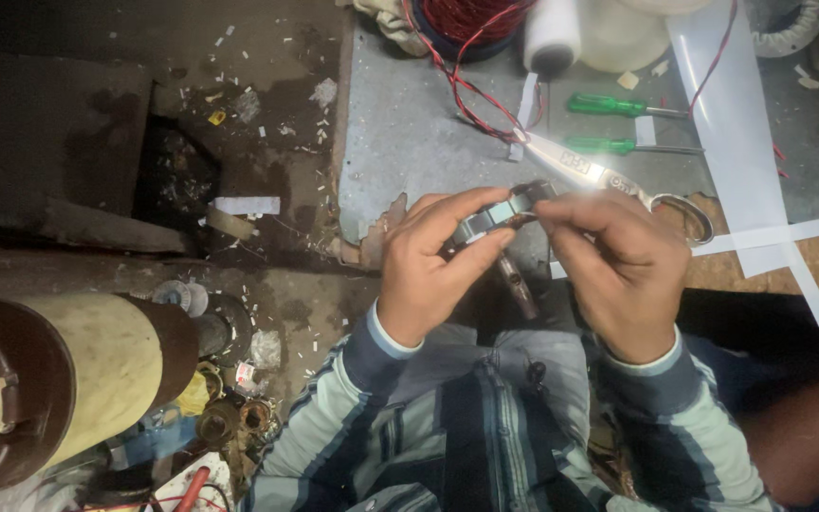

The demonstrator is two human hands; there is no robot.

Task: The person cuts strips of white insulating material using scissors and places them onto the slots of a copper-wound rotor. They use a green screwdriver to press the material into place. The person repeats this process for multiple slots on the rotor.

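Fingers of both hands are pinched on a small metal part, held up over the desk's near edge. I'd say keep the grip snug and steady. Scissors and two green screwdrivers sit just behind, red wire too, nothing blocking.

The person wears a long-sleeved top in pale grey-green and dark navy stripes, with light cuffs.

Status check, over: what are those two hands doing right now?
Left hand and right hand both pinch a small dark metal ring part. Scissors lie just behind. Nothing between the hands.
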